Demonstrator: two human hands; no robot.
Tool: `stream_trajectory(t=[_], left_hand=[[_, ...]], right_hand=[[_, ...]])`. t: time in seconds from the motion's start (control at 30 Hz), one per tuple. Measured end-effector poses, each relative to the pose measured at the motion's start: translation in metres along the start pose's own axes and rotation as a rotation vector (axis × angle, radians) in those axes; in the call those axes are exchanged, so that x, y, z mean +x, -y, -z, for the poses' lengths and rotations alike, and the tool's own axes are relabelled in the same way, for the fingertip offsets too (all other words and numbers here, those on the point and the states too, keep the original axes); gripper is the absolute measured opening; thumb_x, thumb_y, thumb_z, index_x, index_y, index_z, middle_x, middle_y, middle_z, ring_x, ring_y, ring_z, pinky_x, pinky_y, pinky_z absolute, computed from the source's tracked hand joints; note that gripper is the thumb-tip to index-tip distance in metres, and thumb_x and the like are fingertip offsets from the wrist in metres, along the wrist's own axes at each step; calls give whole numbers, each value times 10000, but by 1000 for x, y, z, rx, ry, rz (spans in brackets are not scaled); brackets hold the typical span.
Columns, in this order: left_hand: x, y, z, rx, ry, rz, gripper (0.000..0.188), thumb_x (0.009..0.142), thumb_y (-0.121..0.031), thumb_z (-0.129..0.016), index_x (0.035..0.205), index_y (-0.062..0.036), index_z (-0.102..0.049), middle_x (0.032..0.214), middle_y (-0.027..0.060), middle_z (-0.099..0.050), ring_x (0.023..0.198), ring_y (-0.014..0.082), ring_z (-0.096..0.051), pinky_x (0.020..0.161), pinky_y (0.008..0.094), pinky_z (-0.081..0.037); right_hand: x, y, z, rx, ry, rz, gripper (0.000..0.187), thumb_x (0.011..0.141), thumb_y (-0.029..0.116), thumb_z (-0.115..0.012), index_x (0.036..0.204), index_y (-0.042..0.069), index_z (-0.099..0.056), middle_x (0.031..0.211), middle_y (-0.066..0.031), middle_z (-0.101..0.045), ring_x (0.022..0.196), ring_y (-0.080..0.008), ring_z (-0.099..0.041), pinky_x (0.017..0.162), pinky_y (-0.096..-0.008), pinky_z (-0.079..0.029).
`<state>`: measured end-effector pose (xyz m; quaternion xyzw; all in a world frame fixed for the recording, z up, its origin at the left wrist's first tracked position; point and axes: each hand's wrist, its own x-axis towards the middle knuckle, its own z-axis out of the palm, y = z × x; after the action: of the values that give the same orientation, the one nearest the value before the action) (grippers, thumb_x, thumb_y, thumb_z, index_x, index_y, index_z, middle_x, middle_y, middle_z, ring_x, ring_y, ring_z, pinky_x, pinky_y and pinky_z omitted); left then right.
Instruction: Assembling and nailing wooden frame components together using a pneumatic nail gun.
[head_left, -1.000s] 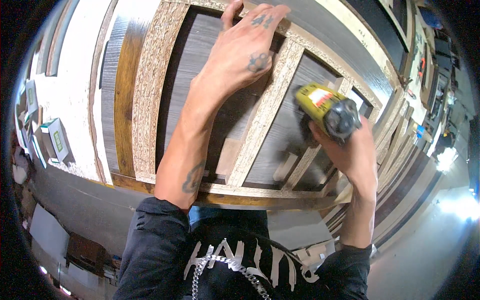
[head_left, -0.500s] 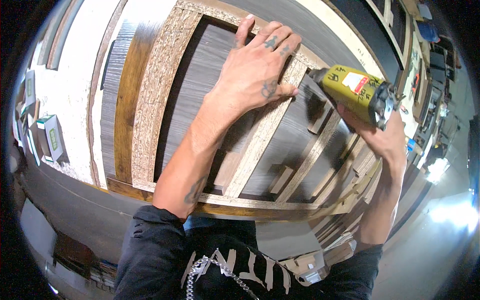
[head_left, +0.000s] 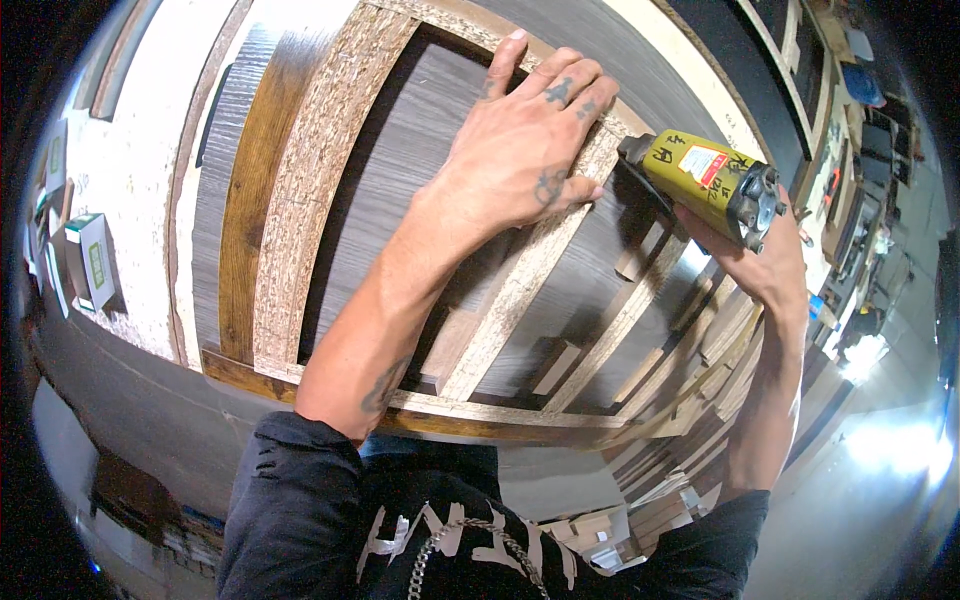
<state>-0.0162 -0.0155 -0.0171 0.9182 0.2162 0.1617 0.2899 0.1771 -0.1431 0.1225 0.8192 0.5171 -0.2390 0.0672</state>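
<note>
Presently, the left hand (head_left: 530, 150) lies palm down at the far side of a ladder-like frame of pale speckled board (head_left: 310, 170). Its fingers are spread and bent over the far rail, closed around nothing visible; the thumb stretches right onto a speckled cross-bar (head_left: 520, 290). The right hand (head_left: 765, 265) is wrapped around a yellow handheld power tool with a dark nose and black end cap (head_left: 705, 180); most of its fingers are hidden behind the tool's body. The tool is tilted, its nose at the far end of the cross-bar, just right of the left hand; actual contact cannot be confirmed.

The frame sits directly in front of the person, over a grey wood-grain panel (head_left: 390, 170). A brown wood-grain strip (head_left: 245, 220) runs beside its left rail. Small light wooden blocks (head_left: 556, 367) stand beside the bars. A white-and-green box (head_left: 92, 262) is at far left.
</note>
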Motion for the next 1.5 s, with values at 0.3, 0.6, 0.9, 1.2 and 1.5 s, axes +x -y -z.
stream_trajectory(t=[0.3,0.6,0.9,1.2,1.5], left_hand=[[1,1,2,-24,6,3,864,719,-450,-792,1409,-65,-444,1434,131,-468,1420,277,-331,1206,526,-75],[5,-3,26,46,318,63,843,853,-500,-660,1494,-67,-323,1559,124,-323,1473,237,-222,1202,555,30],[-3,-4,28,-27,245,74,828,851,-511,-644,1480,-56,-355,1550,127,-338,1477,223,-219,1208,529,52],[8,3,34,-37,431,73,834,911,-539,-533,1526,-75,-215,1596,109,-231,1492,241,-142,1203,510,79],[9,-8,20,1,250,108,912,806,-584,-647,1505,-115,-296,1553,86,-333,1482,232,-203,1219,488,60]], right_hand=[[9,16,8,56,90,-49,510,781,399,-783,1135,45,-685,1014,-128,-716,888,-227,-698,806,-359,-549],[-42,-29,-25,198,-173,-118,505,792,251,-816,1190,5,-626,1046,-86,-694,919,-185,-660,845,-323,-514],[-96,-9,-7,339,-109,-648,604,761,189,-842,1253,-13,-556,1053,-98,-666,904,-178,-633,819,-316,-518],[-53,-11,5,45,118,-199,490,769,381,-770,1129,60,-686,1168,-135,-677,1125,-315,-611,1002,-399,-458],[-11,7,-4,116,86,-199,562,697,421,-831,1065,30,-665,1049,-192,-568,972,-303,-565,888,-398,-470]])
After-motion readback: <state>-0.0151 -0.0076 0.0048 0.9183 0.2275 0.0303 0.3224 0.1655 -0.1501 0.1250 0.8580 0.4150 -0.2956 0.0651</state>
